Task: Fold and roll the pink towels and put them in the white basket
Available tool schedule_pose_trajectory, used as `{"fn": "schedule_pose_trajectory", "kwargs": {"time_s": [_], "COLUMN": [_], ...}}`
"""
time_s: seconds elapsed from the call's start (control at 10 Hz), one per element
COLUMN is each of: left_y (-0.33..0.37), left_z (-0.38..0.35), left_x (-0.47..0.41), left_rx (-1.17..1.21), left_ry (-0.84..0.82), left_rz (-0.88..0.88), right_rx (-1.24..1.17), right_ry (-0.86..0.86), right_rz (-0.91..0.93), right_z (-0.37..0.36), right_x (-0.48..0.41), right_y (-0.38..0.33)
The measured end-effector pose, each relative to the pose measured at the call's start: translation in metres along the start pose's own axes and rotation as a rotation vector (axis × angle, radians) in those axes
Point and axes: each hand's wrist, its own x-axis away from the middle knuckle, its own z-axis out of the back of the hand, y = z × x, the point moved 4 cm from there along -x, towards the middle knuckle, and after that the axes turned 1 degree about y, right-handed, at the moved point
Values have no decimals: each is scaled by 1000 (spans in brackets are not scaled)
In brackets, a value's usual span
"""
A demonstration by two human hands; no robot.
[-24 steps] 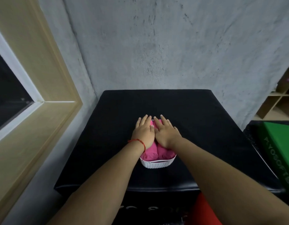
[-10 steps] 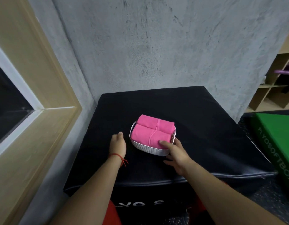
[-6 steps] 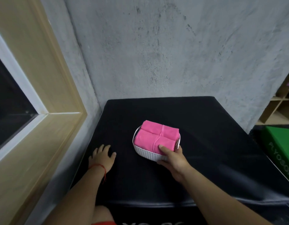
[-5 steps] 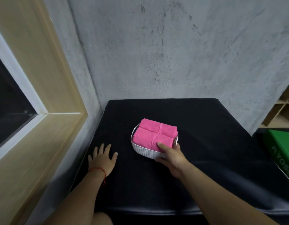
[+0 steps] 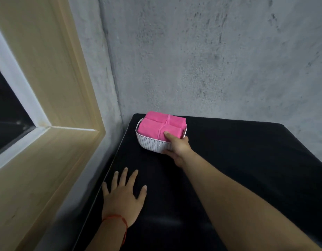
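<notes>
My right hand (image 5: 178, 149) grips the near rim of the white basket (image 5: 151, 144), thumb pressing down on the pink towels (image 5: 156, 126), fingers curled round its wall. The basket sits at the far left corner of the tabletop (image 5: 238, 151), with the towels rolled and packed inside. My left hand (image 5: 121, 200) lies flat, fingers spread, near the left edge.

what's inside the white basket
Rolled pink towels fill the white basket; the right hand grips its rim, thumb on a towel. Its floor is covered.
</notes>
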Motion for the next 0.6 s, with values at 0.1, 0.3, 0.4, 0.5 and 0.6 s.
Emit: {"fn": "schedule_pose_trajectory", "kwargs": {"time_s": [0.1,0.3,0.4,0.5,0.6], "left_y": [-1,-4,-4,-6,-7], "left_z": [-2,-5,-6,-6,-5], "left_x": [-4,-4,-2,-1,-2], "left_rx": [-17,15,15,8,-16], "left_ry": [12,27,47,43,20], "left_rz": [-2,-17,-10,-5,17], "right_rx": [30,42,36,-14,-93], "right_ry": [-9,-68,-115,-172,-149], "right_rz": [24,65,72,77,90], "right_z": [-33,-83,-94,-97,-93], "right_x": [-42,-107,-127,-140,-134], "right_y": [-10,-22,-23,-20,-8]}}
